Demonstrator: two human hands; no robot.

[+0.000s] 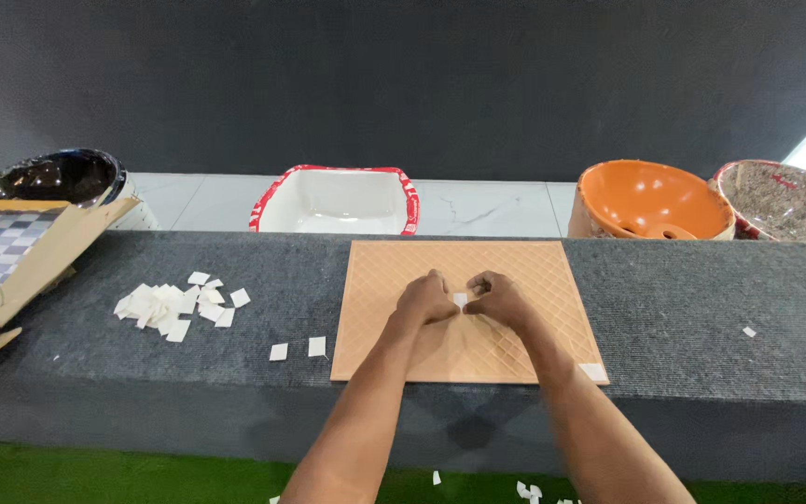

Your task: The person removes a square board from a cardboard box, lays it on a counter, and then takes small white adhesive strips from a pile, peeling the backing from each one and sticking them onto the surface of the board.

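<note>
A tan square tile (515,271) with a raised diamond grid lies on a dark grey carpeted ledge (683,308). My left hand (424,300) and my right hand (499,299) meet over the tile's middle, fingers pinched together on a small white square piece (460,300) between them. Another white square (594,371) sits on the tile's near right corner.
A pile of several small white squares (177,305) lies left of the tile, with two loose ones (298,349) nearer. Behind the ledge stand a black basin (53,177), a white red-rimmed basin (338,201), an orange basin (650,199) and a speckled one (785,198). A cardboard box (11,271) is at left.
</note>
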